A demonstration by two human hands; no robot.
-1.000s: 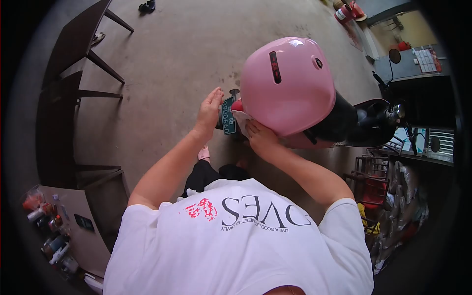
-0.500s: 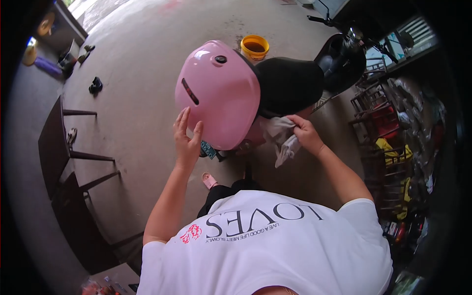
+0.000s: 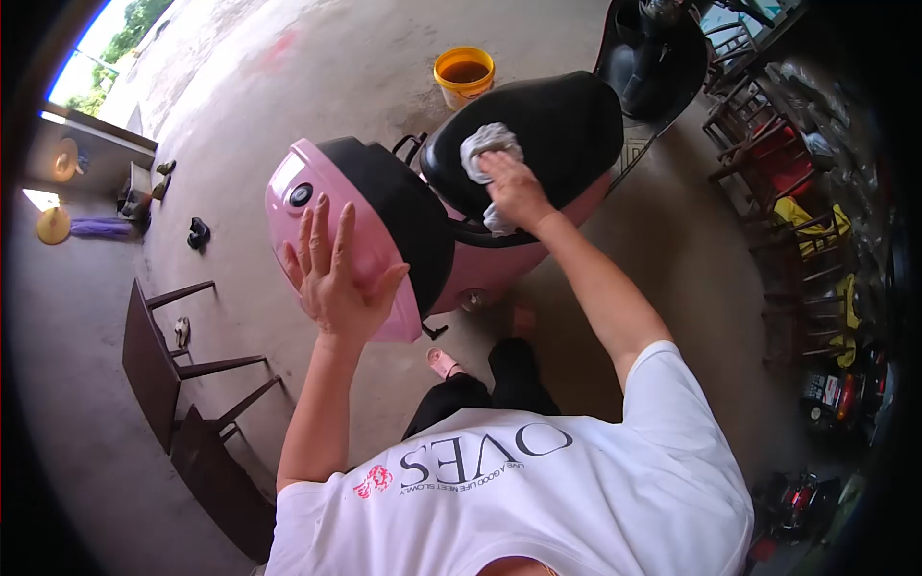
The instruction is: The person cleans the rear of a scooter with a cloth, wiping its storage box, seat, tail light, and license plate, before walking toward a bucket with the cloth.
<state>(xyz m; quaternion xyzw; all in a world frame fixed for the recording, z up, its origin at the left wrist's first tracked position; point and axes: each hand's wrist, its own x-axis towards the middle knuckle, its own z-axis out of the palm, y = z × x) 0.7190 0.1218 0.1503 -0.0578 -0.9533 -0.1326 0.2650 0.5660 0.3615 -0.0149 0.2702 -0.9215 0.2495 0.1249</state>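
Note:
A pink scooter has a black seat (image 3: 567, 115) and a pink-and-black rear box (image 3: 394, 192). My left hand (image 3: 336, 274) lies spread on the pink lid of the box, below its round lock (image 3: 301, 195). On the near part of the seat, my right hand (image 3: 517, 190) presses a crumpled grey-white cloth (image 3: 488, 146). Part of the cloth hangs out under the palm, and the fingertips rest on its upper part.
Behind the seat, a yellow bucket (image 3: 464, 75) of brown liquid stands on the floor. Dark tables (image 3: 154, 365) are at the left, with shoes (image 3: 198, 233) beyond them. Stacked wooden chairs (image 3: 768, 144) line the right side.
The view has shifted along the scooter. My right hand has gone from the box's underside, through the air, onto the seat with the cloth. My left hand now lies flat on the box.

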